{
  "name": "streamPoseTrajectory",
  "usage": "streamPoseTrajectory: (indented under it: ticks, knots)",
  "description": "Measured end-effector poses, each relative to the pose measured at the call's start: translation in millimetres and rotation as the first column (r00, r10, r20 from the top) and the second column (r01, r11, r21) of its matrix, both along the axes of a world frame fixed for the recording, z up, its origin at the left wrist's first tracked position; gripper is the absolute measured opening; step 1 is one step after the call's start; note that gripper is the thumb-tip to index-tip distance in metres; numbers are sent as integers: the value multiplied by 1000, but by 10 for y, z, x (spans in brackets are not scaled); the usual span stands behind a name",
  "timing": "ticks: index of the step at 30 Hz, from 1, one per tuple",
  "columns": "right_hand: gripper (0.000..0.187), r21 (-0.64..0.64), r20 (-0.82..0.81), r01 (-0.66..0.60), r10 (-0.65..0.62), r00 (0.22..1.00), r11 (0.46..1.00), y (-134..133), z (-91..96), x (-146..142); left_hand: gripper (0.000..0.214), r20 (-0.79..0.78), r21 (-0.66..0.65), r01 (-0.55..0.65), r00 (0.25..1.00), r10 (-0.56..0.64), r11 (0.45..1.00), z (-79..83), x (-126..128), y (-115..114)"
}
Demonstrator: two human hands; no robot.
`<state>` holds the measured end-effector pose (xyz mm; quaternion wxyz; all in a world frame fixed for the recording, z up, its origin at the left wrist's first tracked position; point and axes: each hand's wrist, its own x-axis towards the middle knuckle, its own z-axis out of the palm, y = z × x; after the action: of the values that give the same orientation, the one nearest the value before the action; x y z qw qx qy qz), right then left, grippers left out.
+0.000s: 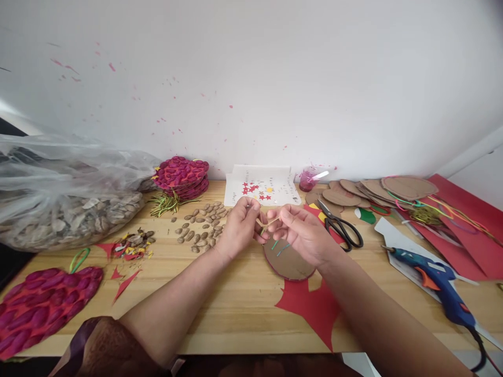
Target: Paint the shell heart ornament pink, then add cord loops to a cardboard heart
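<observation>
My left hand [239,226] and my right hand [305,233] meet above the middle of the table, fingers pinched. A thin yellowish strand [271,223], like string, runs between their fingertips. Below them lies a round cardboard disc [291,266] with a dark pink edge and short green and blue strands on top. Red paper with cut-out edges [314,311] sticks out from under the disc. Black-handled scissors [341,226] rest just right of my right hand. Several brown seed-like pods [202,225] are scattered left of my left hand.
At right, a blue glue gun [432,272] lies by stacked cardboard pieces [365,191] and red sheets [467,235]. Behind are small paper stars on white paper [283,180] and a cup of pink paint [307,180]. At left are a bulging plastic bag [70,209] and pink pod-covered pieces [51,303].
</observation>
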<state>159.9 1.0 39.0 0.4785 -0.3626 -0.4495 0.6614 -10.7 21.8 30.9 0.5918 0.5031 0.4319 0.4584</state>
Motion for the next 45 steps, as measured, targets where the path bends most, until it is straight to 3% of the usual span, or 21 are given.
streamPoseTrajectory:
  ticks: [3, 11, 16, 22, 31, 36, 45]
  knots:
    - [40, -70, -65, -52, 48, 997, 996, 1, -31, -25, 29, -37, 45, 27, 999, -25, 999, 12, 7, -32]
    - [41, -81, 222, -3, 21, 975, 997, -1, -109, -45, 23, -233, 265, 64, 973, -1, 962, -79, -8, -74]
    - [33, -16, 162, 81, -78, 984, 997, 13, -33, -17, 38, -45, 67, 115, 993, -112, 991, -7, 8, -53]
    - [36, 25, 89, 198, -200, 976, 980, 11, 23, -26, 48, 19, -69, 257, 966, -256, 964, 58, -22, -25]
    - [37, 14, 87, 193, -194, 977, 981, 13, -60, -37, 46, 108, -37, 235, 967, -230, 971, 69, -10, -50]
    - [43, -86, 18, 153, -152, 988, 984, -19, -93, -121, 45, 257, -42, 136, 959, -121, 990, -13, 49, -52]
    - [49, -175, 0, 120, -122, 993, 977, -47, -137, -186, 45, 280, -51, 77, 958, -60, 996, -82, 86, -50]
